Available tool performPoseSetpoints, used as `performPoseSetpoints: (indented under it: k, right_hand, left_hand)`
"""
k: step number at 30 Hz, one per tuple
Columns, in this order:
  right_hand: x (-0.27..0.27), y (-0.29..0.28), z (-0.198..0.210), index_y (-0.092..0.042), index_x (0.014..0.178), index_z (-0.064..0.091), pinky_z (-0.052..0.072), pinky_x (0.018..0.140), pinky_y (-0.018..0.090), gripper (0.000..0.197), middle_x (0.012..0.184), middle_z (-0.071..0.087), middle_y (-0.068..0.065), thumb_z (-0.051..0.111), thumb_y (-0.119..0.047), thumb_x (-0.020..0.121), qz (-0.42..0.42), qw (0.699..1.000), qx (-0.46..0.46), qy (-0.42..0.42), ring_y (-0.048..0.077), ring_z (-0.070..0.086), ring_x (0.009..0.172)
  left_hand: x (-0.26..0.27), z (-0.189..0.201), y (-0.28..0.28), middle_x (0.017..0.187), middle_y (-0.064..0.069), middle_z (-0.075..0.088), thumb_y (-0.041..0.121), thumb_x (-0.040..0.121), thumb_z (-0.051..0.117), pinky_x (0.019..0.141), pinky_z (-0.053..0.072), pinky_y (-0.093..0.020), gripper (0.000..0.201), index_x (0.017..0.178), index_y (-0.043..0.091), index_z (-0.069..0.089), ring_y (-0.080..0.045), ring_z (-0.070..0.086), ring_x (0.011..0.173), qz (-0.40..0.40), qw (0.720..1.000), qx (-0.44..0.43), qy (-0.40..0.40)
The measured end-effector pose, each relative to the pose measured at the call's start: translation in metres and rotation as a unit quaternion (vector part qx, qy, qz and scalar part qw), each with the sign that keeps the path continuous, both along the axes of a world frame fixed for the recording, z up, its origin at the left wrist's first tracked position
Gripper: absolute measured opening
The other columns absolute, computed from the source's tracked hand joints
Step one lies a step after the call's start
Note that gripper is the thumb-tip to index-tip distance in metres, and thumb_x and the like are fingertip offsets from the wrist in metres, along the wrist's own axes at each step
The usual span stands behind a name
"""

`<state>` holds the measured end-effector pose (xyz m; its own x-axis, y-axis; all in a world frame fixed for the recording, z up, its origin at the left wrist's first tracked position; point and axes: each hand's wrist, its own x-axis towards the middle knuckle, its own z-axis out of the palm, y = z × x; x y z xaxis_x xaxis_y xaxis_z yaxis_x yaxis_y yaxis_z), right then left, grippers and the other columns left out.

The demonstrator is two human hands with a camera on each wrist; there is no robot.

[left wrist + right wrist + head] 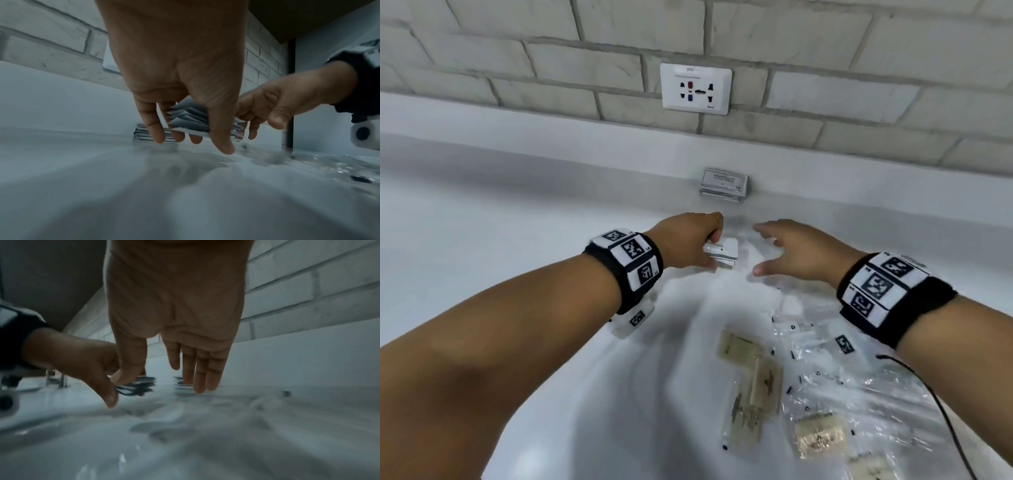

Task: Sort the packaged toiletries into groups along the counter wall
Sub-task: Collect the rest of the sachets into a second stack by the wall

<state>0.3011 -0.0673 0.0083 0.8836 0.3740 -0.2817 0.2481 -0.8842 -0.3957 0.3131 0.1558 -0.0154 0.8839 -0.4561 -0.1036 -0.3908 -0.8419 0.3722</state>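
My left hand grips a small stack of white sachets between thumb and fingers, just above the white counter. From the left wrist view the same stack of sachets shows fanned between the fingers. My right hand hovers beside it, fingers spread and straight, holding nothing. Against the counter wall lies a sorted pile of white printed sachets, a little beyond both hands. Unsorted packets in clear wrap and beige packets lie near me on the right.
A white wall socket sits in the grey brick wall above the sorted pile. A black cable trails from my right wrist over the loose packets. A chrome tap base shows at the left in the right wrist view.
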Motion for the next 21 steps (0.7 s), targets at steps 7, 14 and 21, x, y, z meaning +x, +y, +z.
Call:
performPoseSetpoints:
  k: [7, 14, 21]
  right_hand:
    - [0.05, 0.063, -0.018, -0.018, 0.109, 0.063, 0.039, 0.065, 0.02, 0.04, 0.099, 0.063, -0.002, 0.076, -0.022, 0.071, 0.038, 0.998, -0.035, -0.025, 0.016, 0.057, 0.083]
    - [0.077, 0.07, -0.027, -0.007, 0.101, 0.066, 0.052, 0.063, 0.028, 0.032, 0.098, 0.063, 0.008, 0.069, -0.02, 0.072, 0.007, 0.994, -0.09, -0.057, 0.024, 0.064, 0.077]
    - [0.085, 0.072, -0.025, -0.007, 0.095, 0.064, 0.045, 0.056, 0.025, 0.033, 0.098, 0.062, 0.006, 0.075, -0.026, 0.07, 0.025, 0.992, -0.119, -0.031, 0.022, 0.062, 0.075]
  left_hand:
    - [0.047, -0.012, -0.006, 0.081, 0.008, 0.048, 0.035, 0.066, 0.081, 0.066, 0.033, -0.03, 0.046, 0.09, 0.019, 0.045, -0.021, 0.045, 0.085, -0.024, 0.999, 0.015, -0.03]
    - [0.074, -0.008, 0.007, 0.099, 0.003, 0.052, 0.03, 0.071, 0.078, 0.069, 0.037, -0.029, 0.051, 0.108, 0.014, 0.048, -0.021, 0.052, 0.089, -0.021, 0.999, 0.03, 0.027]
    - [0.08, -0.003, 0.008, 0.096, 0.008, 0.058, 0.025, 0.075, 0.076, 0.072, 0.038, -0.027, 0.073, 0.134, 0.019, 0.033, -0.019, 0.055, 0.087, -0.043, 0.996, 0.058, 0.046]
